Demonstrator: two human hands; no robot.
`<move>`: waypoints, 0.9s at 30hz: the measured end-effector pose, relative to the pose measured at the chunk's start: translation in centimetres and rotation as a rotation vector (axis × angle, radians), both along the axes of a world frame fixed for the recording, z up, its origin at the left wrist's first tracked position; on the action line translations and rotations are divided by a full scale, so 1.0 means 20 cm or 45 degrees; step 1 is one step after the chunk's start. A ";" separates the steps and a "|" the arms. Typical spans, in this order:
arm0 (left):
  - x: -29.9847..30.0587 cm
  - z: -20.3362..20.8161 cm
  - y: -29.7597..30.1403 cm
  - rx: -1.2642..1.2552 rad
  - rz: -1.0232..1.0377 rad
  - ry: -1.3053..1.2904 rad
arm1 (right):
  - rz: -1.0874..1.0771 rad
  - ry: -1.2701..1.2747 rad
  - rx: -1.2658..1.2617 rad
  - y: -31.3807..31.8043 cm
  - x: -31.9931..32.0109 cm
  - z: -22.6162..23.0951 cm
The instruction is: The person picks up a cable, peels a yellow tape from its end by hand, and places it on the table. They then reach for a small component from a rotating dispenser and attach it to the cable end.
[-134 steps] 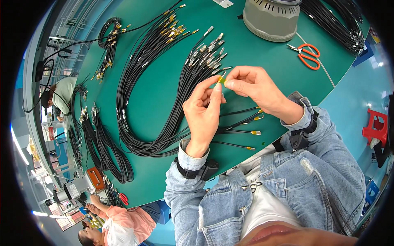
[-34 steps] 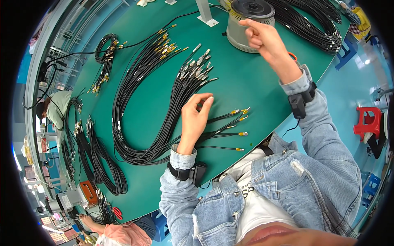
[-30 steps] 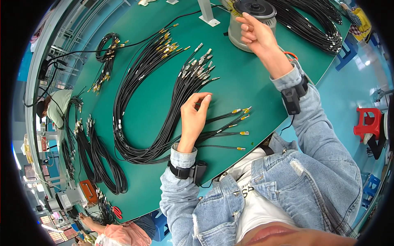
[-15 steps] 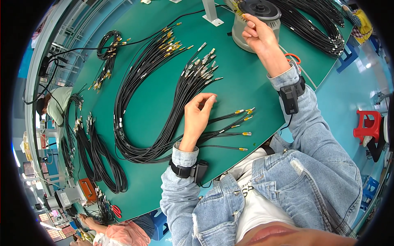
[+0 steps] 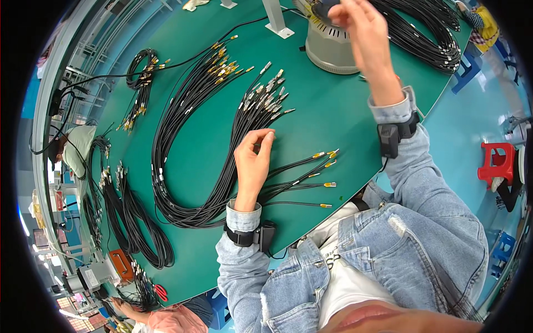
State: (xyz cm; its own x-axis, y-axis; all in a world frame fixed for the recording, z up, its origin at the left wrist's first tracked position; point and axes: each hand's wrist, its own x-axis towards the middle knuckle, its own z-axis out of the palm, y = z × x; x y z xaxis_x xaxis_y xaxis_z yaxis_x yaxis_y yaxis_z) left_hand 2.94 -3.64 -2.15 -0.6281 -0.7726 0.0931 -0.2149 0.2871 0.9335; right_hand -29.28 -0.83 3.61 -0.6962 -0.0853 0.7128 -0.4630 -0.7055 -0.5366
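Observation:
My left hand (image 5: 254, 166) is held over the near arm of a U-shaped bundle of black cables (image 5: 194, 213), its thumb and fingers drawn together in a pinch; whatever is in it, if anything, is too small to see. Silver connectors end that arm, gold-coloured ones the other. A few loose cables with yellow-tipped ends (image 5: 330, 184) stretch rightward past my left wrist. My right hand (image 5: 363, 41) reaches up over a round beige machine (image 5: 330, 53) with a dark top. Its fingers are curled, slightly blurred, beside that top, and hide part of it.
A grey metal post (image 5: 275, 19) rises beside the machine. More cable coils (image 5: 422, 41) lie at the far right, others (image 5: 147, 236) at the left. Red scissors (image 5: 160, 292) rest near a co-worker in pink (image 5: 177, 319). A red stool (image 5: 496, 165) stands on the floor.
My right hand has moved up and a little right, over the machine's top. My left hand has shifted slightly left, still pinched. The cables lie as before; the whole view has shifted slightly.

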 end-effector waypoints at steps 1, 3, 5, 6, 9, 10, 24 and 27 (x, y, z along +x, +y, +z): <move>0.01 0.01 -0.01 0.001 0.002 -0.001 | -0.126 0.147 0.000 -0.01 -0.02 0.00; 0.01 0.03 -0.02 -0.510 0.099 -0.158 | -0.376 0.443 0.000 -0.03 -0.05 0.02; 0.01 0.03 -0.03 -0.762 0.148 -0.231 | -0.629 0.746 -0.001 -0.03 -0.07 0.03; 0.01 0.03 -0.04 -0.876 0.168 -0.285 | -0.759 0.899 -0.004 -0.03 -0.08 0.04; 0.00 0.01 -0.06 -1.129 0.184 -0.389 | -0.779 0.920 0.316 0.02 -0.02 0.02; 0.00 0.00 -0.06 -1.156 0.167 -0.379 | -0.810 0.935 0.472 0.06 -0.01 0.03; 0.03 0.03 -0.06 -1.155 0.314 -0.300 | 0.721 -0.106 0.632 0.23 0.49 -0.01; 0.03 0.03 -0.06 -1.067 0.338 -0.246 | 0.828 -0.148 0.714 0.21 0.52 -0.06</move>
